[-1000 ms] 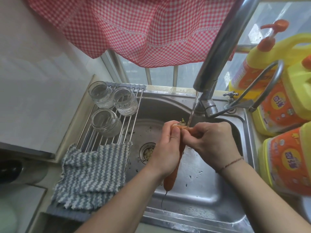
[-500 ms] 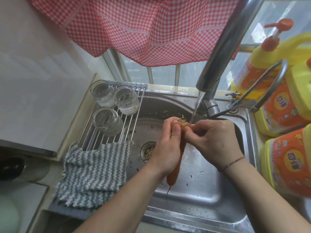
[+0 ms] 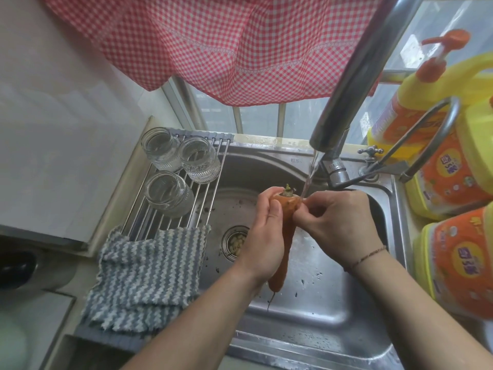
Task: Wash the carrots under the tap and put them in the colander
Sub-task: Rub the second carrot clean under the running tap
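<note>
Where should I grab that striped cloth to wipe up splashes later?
Pinch the striped cloth at its near fringed edge, coming from the front: it lies folded over the rack's near end, beside the sink, clear of the jars.

Left hand (image 3: 262,236) is gripping a carrot (image 3: 286,222) over the sink (image 3: 320,303), stem end up. Right hand (image 3: 338,225) is pinching its top, where water from the tap (image 3: 354,76) is landing. Three jars (image 3: 170,166) are sitting on the rack (image 3: 186,206) beside a striped cloth (image 3: 144,279).
</note>
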Motion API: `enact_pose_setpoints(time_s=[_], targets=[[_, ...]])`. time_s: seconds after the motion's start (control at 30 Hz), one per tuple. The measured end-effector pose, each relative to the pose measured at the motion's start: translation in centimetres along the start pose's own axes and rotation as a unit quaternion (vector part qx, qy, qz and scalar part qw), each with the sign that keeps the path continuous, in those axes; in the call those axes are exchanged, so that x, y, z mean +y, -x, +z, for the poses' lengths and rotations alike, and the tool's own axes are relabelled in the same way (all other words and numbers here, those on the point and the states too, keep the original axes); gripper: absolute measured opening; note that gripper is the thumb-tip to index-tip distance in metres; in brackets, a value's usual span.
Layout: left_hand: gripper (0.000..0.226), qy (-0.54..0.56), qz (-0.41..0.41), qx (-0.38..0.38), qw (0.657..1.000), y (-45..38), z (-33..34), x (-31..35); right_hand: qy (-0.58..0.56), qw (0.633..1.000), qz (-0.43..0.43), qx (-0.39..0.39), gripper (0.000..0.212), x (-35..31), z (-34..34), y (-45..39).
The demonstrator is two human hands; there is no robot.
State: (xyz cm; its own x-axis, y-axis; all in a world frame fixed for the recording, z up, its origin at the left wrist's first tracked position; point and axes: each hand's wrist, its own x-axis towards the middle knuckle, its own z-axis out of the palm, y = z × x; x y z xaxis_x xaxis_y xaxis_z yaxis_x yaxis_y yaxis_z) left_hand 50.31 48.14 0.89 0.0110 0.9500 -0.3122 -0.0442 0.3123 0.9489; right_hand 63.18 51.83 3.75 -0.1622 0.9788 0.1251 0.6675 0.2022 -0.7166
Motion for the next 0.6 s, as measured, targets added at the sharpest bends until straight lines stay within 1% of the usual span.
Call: enact_pose_setpoints(time_s=[0.13,0.2,0.27,0.4,0.6], targets=[[0.028,0.012,0.007,-0.005,1.0,0.02,0.26,0.1,-0.007,1.0,-0.004,-0.004,0.017,-0.09,0.07,0.09],[0.026,0.012,0.009,-0.006,1.0,0.04,0.29,0.1,-0.016,1.0,-0.007,0.005,0.014,0.14,-0.03,-0.14],[0.025,0.0,0.009,-0.002,1.0,-0.02,0.26,0.04,-0.02,1.0,-0.012,0.014,0.016,0.47,-0.15,-0.39],[0.025,-0.004,0.005,0.003,1.0,-0.07,0.13,-0.09,-0.017,0.999,-0.031,-0.002,0.013,0.36,-0.18,-0.28],[0.024,-0.014,0.004,-0.001,1.0,-0.2,-0.06,-0.04,-0.013,0.999,-0.032,-0.005,0.017,0.87,-0.18,-0.55]])
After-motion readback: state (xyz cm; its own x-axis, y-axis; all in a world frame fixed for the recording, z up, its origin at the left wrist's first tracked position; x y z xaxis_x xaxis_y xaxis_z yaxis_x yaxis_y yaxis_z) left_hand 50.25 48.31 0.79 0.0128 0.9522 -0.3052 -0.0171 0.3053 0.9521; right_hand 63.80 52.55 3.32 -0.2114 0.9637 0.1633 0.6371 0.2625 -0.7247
